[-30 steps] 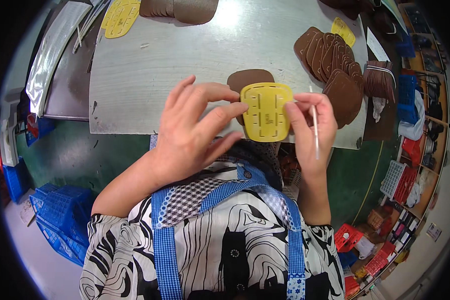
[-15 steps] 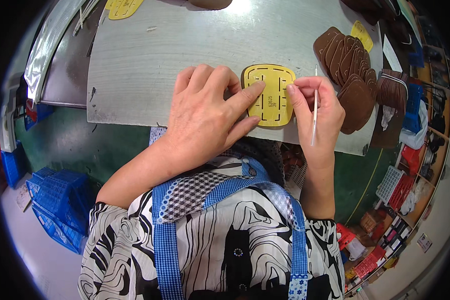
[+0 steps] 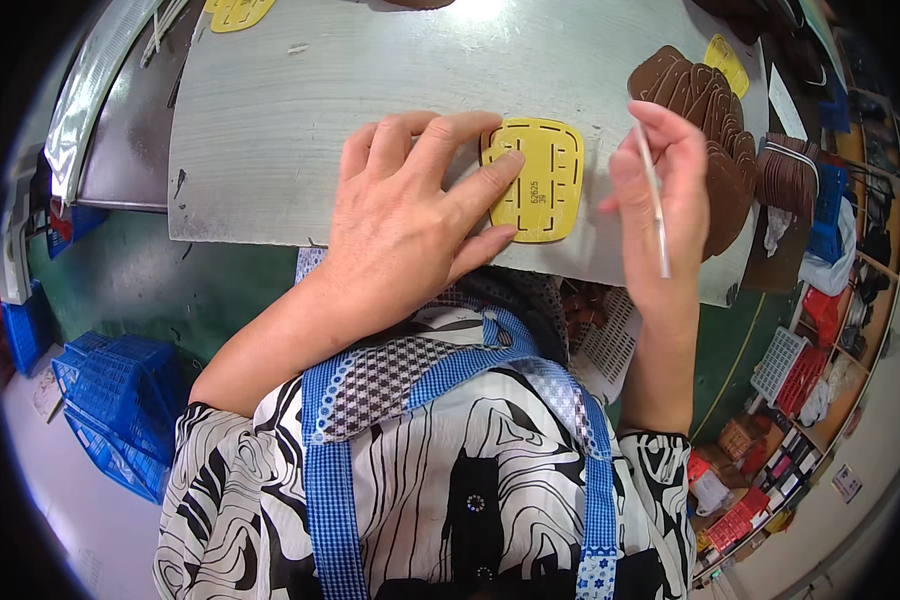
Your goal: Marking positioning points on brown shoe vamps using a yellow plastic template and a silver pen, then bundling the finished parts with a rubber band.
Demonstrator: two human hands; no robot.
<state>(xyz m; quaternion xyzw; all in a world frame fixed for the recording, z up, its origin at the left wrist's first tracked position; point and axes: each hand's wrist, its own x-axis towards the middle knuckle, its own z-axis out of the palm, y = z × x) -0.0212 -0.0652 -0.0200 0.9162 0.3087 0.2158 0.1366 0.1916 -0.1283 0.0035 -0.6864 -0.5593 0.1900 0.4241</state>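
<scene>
A yellow template (image 3: 536, 180) with rows of slots lies near the table's front edge. A dark edge shows along its left side, perhaps a brown piece underneath. My left hand (image 3: 400, 210) rests on it with fingers spread, the index finger and thumb on its face and another fingertip at its upper left corner. My right hand (image 3: 670, 210), a little blurred, is raised to the right of the template and apart from it. A thin white pen (image 3: 653, 185) is held in it, slanting across the fingers.
Overlapping brown cut pieces (image 3: 685, 95) lie at the right, partly behind my right hand. Beside them are a tied brown bundle (image 3: 788, 170) and another yellow template (image 3: 727, 65). More yellow templates (image 3: 238, 12) lie at the far left. Blue crates (image 3: 120, 400) stand on the floor.
My right hand with the pen has moved right and slightly up, off the template's right edge. The left hand's fingers have spread, one reaching the upper left corner; the template has shifted slightly.
</scene>
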